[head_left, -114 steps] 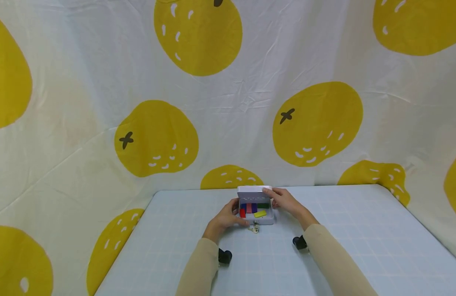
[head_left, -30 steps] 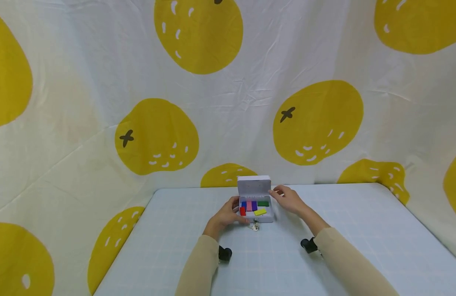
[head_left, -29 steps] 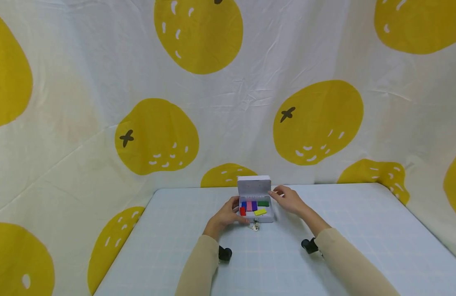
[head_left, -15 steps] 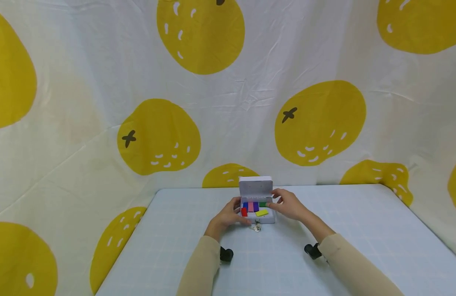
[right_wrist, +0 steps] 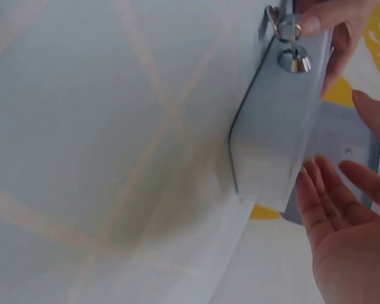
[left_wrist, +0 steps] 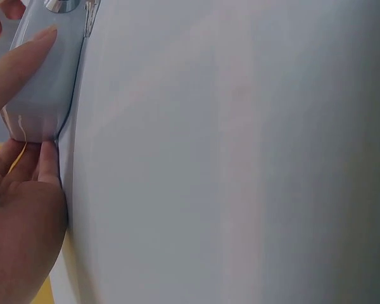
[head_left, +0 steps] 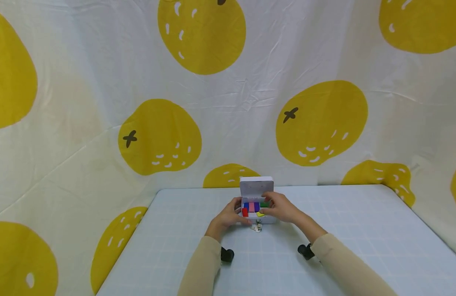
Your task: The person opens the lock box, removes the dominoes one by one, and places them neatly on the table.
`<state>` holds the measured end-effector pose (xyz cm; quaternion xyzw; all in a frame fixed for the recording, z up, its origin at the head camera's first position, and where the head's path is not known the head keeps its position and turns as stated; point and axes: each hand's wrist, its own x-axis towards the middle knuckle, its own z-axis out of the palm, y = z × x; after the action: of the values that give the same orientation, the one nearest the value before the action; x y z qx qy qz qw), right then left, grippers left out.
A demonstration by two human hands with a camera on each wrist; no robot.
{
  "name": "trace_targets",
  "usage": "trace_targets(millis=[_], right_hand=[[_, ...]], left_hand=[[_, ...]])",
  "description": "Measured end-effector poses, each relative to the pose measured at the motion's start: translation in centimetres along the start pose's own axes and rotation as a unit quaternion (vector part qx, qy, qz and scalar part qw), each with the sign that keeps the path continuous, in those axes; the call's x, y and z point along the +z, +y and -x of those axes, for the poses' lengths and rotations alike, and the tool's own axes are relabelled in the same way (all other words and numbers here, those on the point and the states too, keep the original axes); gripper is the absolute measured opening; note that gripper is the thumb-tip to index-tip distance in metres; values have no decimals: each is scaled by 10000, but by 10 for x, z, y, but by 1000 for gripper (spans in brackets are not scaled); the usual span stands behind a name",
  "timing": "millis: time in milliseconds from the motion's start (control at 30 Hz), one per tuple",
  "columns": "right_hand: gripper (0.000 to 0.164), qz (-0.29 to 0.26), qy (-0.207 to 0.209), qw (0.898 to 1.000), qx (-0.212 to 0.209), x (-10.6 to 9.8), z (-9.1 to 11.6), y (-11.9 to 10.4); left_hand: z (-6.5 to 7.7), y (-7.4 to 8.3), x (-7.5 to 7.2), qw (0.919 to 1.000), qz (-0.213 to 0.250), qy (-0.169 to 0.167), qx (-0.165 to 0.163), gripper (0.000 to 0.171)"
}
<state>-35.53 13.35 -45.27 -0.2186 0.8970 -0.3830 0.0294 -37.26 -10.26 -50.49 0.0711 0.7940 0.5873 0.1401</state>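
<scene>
Handling of blocks inside a lockable box point(right_wrist: 275, 126), followed from my remote post. I judge the step in hand to be reaching in: I have the left hand point(head_left: 229, 217) gripping the left front corner, thumb on the front wall, while the right hand point(head_left: 282, 207) extends over the right side, fingers parted and loosely bent, nothing seen held. Its thumb lies at the yellow block point(head_left: 260, 214), touching or just above; I cannot tell which. In my judgement, a hold on that block calls for thumb and fingertips to close on its edges while the left hand steadies the box. The box, pale and smooth, sits on the table point(head_left: 257, 267) near its far edge, lid point(head_left: 254, 187) raised. Inside, blue block point(head_left: 246, 206), pink block point(head_left: 251, 207) and purple block point(head_left: 257, 206) lie side by side at the back, green block point(head_left: 264, 204) to their right; red block point(head_left: 244, 212) lies front left. Keys point(head_left: 256, 227) show at the round lock point(right_wrist: 295, 59) in front.
</scene>
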Motion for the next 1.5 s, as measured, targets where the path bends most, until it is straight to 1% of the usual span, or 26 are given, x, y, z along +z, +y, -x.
trace_targets(millis=[100,300,433,700,833,933,1033,1167,1500], right_hand=[[54,-30,-90,9998,-161,4,-5,-1],[44,-142,-264,9979,-580,15,-16,0],[41,-170,-428,9962,-741,21,-23,1],[40,-45,-601,9956,-717,30,-36,5],[36,-10,-613,9945,-854,33,-41,7],[33,0,-624,9939,-905,36,-43,8],[32,-26,-674,9944,-815,37,-44,6],[30,-10,-713,9941,-817,38,-46,4],[26,173,-650,9937,-901,43,-50,2]], left_hand=[[1,2,1,10000,48,-12,22,97],[3,5,2,10000,80,21,3,95],[4,5,2,10000,72,-5,22,95],[2,2,1,9998,141,-111,107,94],[0,0,2,9996,155,-150,173,93],[-1,0,2,9997,109,-135,152,93],[-1,1,1,9997,107,-131,153,94],[0,2,1,9996,160,-147,206,93],[0,1,-1,9994,196,-148,230,92]])
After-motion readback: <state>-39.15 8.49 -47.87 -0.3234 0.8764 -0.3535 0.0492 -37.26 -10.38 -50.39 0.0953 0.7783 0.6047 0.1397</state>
